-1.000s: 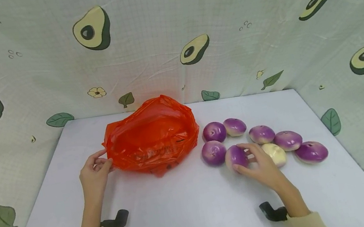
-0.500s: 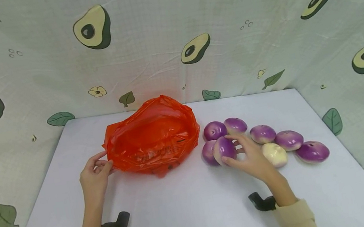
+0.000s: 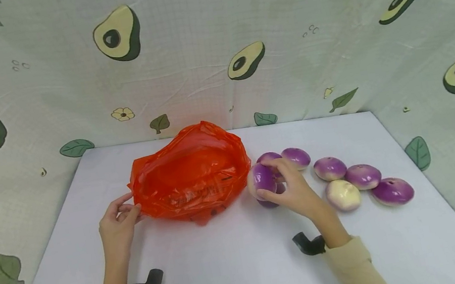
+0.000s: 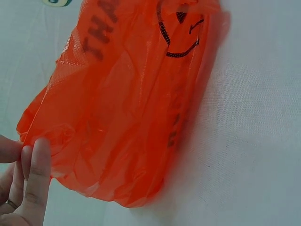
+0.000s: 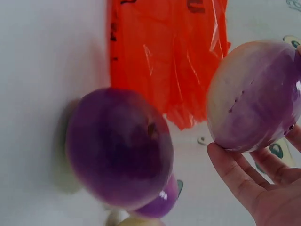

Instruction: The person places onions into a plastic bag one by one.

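One purple vegetable gripped in your right hand, red bag pinched in your left hand, you're apparently loading; next probably calls for lowering it inside.

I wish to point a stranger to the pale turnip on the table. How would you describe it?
On the white table, look right of the red bag and past the right hand to a group of four turnips. In front of the leftmost sits the pale turnip. It alone shows a cream top; its neighbours show purple.
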`<state>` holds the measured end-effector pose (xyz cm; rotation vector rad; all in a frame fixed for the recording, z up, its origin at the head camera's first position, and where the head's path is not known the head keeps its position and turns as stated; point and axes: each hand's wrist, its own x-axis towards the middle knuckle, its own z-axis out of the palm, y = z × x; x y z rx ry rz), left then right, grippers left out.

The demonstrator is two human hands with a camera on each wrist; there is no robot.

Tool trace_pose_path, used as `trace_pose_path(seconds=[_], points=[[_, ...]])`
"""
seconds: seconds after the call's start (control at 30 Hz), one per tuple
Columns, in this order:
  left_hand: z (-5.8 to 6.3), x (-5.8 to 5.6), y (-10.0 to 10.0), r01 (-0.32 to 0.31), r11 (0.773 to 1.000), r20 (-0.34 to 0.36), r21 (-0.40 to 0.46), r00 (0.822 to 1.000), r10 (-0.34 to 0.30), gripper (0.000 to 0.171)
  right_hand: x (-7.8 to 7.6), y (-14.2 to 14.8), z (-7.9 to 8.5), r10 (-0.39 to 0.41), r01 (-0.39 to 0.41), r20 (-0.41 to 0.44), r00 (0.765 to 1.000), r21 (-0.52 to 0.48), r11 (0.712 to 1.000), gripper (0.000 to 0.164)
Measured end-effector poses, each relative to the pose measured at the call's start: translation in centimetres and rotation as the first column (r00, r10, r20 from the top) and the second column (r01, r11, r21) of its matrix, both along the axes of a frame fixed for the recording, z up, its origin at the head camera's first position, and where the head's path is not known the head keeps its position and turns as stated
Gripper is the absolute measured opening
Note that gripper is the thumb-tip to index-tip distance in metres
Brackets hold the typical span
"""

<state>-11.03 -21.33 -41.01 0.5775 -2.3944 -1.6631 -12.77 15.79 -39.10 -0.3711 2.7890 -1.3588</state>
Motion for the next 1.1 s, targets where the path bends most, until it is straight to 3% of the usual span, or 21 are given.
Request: trace_pose_path(seconds=[0.13,0.37,0.77,1.1], points=[[0.0,0.2,0.1,0.003,1.000,0.008,0.012,1.000,-0.004,0.038,-0.3,-1.2,0.2,0.004,-0.004,0.025,1.000,-0.015,1.000,0.068],[0.1,0.3,0.3,-0.009,1.000,0.007,0.028,1.000,0.009,0.038,-1.1,-3.5,0.5,0.035,-0.035,-0.038,0.999,0.012,0.999,0.066],[-0.2,0.6,0.6,-0.028,0.999,0.019,0.034,0.999,0.028,0.040,-2.0,-6.4,1.9,0.057,-0.055,-0.023,0.998,0.074,0.996,0.067],[-0.1,0.6,0.8,-0.045,0.998,0.036,0.041,0.998,0.043,0.041,-3.3,-8.3,1.3,0.129,-0.127,-0.007,0.992,0.138,0.982,0.067]])
